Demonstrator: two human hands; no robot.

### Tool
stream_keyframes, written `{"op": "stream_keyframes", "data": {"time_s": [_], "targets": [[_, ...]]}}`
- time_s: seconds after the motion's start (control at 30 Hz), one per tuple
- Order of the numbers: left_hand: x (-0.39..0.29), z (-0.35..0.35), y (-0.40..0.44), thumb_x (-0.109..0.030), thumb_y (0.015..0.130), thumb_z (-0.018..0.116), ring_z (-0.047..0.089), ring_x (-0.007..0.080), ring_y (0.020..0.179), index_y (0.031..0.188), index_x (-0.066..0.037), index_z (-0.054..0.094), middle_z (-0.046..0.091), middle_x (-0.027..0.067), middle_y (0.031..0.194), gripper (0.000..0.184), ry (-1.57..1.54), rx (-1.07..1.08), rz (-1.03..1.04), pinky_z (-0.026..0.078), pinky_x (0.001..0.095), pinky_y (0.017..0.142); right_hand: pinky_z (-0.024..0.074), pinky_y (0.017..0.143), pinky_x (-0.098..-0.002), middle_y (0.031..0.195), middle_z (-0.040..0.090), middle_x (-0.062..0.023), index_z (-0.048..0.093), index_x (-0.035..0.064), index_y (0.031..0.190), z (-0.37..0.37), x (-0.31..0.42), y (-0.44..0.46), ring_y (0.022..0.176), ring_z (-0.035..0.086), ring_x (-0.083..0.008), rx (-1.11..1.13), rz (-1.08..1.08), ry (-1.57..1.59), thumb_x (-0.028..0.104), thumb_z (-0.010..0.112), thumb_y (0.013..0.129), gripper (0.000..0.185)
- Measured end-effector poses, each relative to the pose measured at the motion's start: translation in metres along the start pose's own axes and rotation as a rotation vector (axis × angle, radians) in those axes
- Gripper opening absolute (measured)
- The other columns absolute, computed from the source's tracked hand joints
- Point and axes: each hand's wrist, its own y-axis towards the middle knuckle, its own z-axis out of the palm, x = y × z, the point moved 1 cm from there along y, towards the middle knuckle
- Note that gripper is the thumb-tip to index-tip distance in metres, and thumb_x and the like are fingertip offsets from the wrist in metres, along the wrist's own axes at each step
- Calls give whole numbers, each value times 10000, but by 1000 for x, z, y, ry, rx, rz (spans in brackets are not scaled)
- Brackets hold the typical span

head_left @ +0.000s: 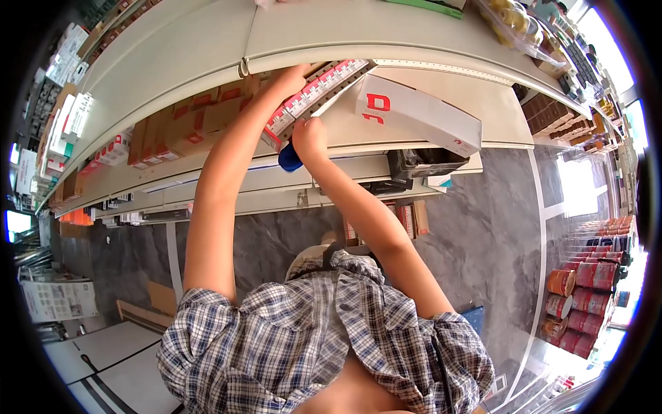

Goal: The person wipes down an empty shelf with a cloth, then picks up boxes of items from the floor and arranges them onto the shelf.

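A long open carton (314,93) filled with a row of small red-and-white boxes lies tilted on the shelf, under the lip of the shelf above. My left hand (289,81) grips its far side, the fingertips partly hidden behind the boxes. On the near side, my right hand (310,136) is closed at the carton's lower edge. A rounded blue object (290,158) shows just below my right hand; I cannot tell what it is or whether I hold it. To the right sits a long white box (420,114) with red lettering, its near end past the shelf edge.
Brown cardboard boxes (186,124) line the shelf at left. The upper shelf (331,34) overhangs my hands. Below are a black bin (424,164) and a carton (419,217) on the floor. Red spools (592,300) are stacked at far right.
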Motion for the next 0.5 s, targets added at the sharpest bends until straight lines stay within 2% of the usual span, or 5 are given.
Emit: {"op": "stream_keyframes", "data": {"time_s": [0.13, 0.23, 0.33, 0.43, 0.5], "targets": [[-6, -4, -3, 3, 780, 462, 606, 340, 859, 1044, -24, 602, 618, 222, 923, 301, -48, -45, -22, 464, 377, 743, 478, 748, -467, 701, 615, -263, 568, -86, 751, -2, -4, 6, 757, 602, -429, -25, -35, -44, 241, 428, 870, 374], [3, 6, -7, -25, 801, 471, 611, 341, 851, 1064, -57, 606, 618, 220, 918, 298, -128, 13, -239, 472, 382, 738, 478, 758, -428, 622, 625, -184, 588, -69, 768, -27, -11, 14, 739, 630, -359, 319, -141, -131, 363, 384, 925, 503], [13, 25, -17, -45, 798, 477, 611, 355, 849, 1053, -88, 617, 619, 215, 919, 294, -128, -43, -201, 481, 408, 718, 493, 767, -402, 809, 664, -153, 631, 65, 1010, -92, -2, 31, 833, 633, -320, 223, -197, -552, 571, 525, 816, 553], [-17, 4, -28, -45, 718, 503, 606, 351, 833, 917, -94, 626, 640, 168, 846, 239, -99, -48, -244, 479, 435, 699, 506, 800, -434, 1319, 400, -200, 290, 61, 1366, -160, 8, 79, 1003, 581, -375, 158, -311, -885, 581, 672, 671, 949], [-25, -3, -32, -51, 719, 509, 608, 348, 834, 919, -93, 623, 641, 168, 850, 234, -91, -32, -252, 479, 431, 704, 468, 881, -453, 1394, 308, -233, 183, 81, 1416, -185, -23, 129, 1108, 518, -392, 296, -328, -1035, 538, 771, 549, 1143]]}}
